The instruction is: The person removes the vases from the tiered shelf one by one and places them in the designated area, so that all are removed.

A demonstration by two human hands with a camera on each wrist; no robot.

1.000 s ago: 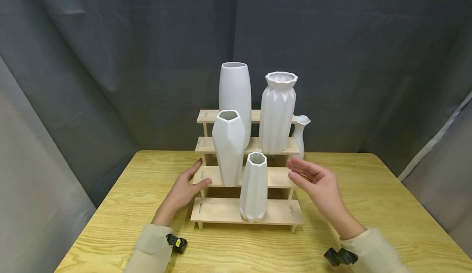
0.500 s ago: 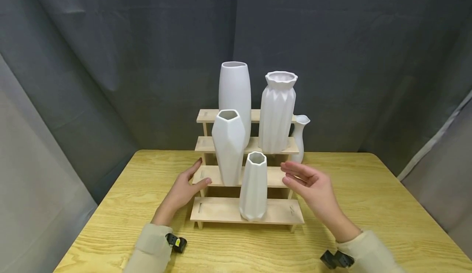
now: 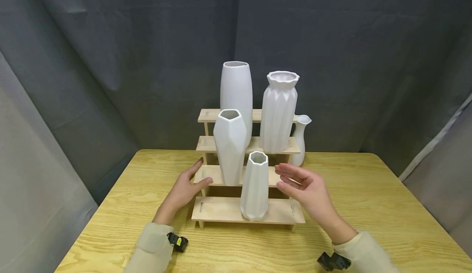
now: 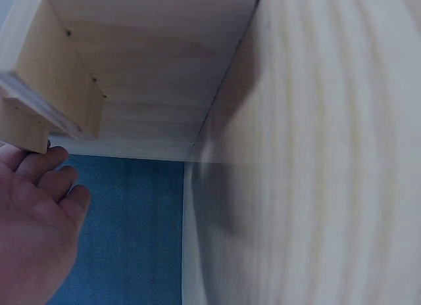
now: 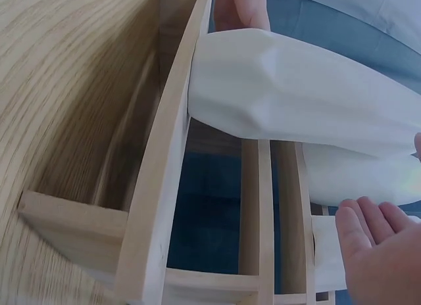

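A wooden stepped display stand (image 3: pixel 217 210) holds several white vases. My left hand (image 3: pixel 184 189) holds its left end, thumb on top of the second step and fingers along the side; in the left wrist view, the fingertips of the left hand (image 4: pixel 49 193) meet the wood from beneath. On the lowest step stands a small ribbed vase (image 3: pixel 254 191). My right hand (image 3: pixel 307 187) hovers to its right, fingers loosely bent with nothing in them. Behind it on the second step is a faceted vase (image 3: pixel 230 146). In the right wrist view, the right hand (image 5: pixel 388 252) reaches past the small ribbed vase (image 5: pixel 283 88).
A tall smooth vase (image 3: pixel 236 88) and a pleated vase with a scalloped rim (image 3: pixel 279 117) stand on the third step. A slim flared vase (image 3: pixel 300 142) is behind the stand at right. Yellow wood-grain table (image 3: pixel 368 199) lies below, dark curtains (image 3: pixel 332 39) behind.
My right hand has moved left toward the small ribbed vase. The left hand, the stand and the vases keep their places.
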